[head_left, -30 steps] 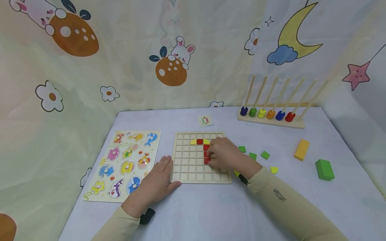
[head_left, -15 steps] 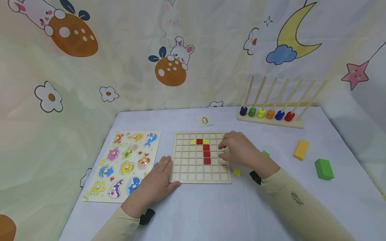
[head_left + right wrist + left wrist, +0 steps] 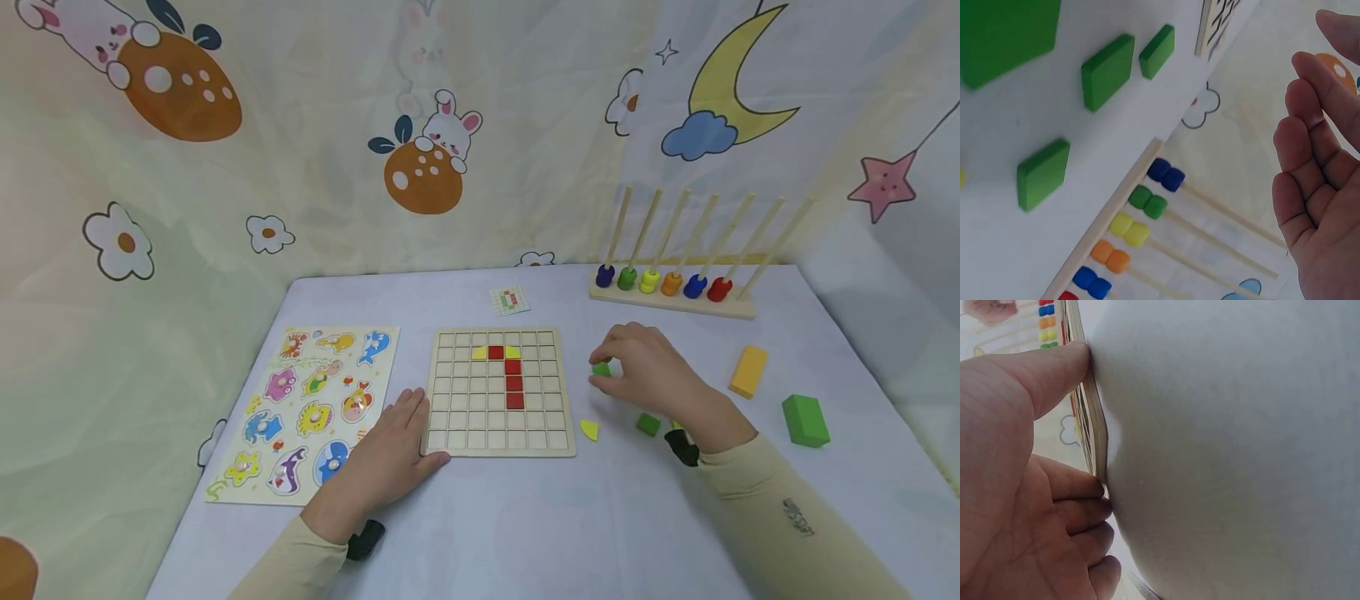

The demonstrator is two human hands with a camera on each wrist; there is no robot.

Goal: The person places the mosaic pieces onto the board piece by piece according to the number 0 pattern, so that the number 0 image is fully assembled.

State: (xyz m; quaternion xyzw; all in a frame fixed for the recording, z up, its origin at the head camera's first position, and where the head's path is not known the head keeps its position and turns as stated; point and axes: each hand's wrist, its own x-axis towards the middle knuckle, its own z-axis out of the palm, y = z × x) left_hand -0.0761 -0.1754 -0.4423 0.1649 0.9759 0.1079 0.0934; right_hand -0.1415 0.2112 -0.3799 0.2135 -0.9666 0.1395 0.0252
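Observation:
A wooden grid board [image 3: 468,417] carries several red square tiles [image 3: 513,383] and two yellow pieces [image 3: 481,353]. My left hand [image 3: 386,454] rests on the table at the board's lower left; in the left wrist view its thumb [image 3: 1063,365] and fingers touch the board's edge. To the right of the board, my right hand [image 3: 656,375] hovers with thumb and index finger apart around a green square tile [image 3: 601,369]. Its fingers [image 3: 1302,100] look free of any piece in the right wrist view. Another green tile [image 3: 648,424] and a yellow rounded piece [image 3: 589,430] lie nearby.
An animal knob puzzle [image 3: 251,487] lies left of the board. A small pattern card [image 3: 510,300] is behind it. At the back right stands a bead rack [image 3: 671,302] with upright rods. A yellow block [image 3: 748,372] and a green block [image 3: 806,421] sit at the right.
My right hand has left the red tiles on the board and moved right, over the loose green tiles. The left hand has stayed in place.

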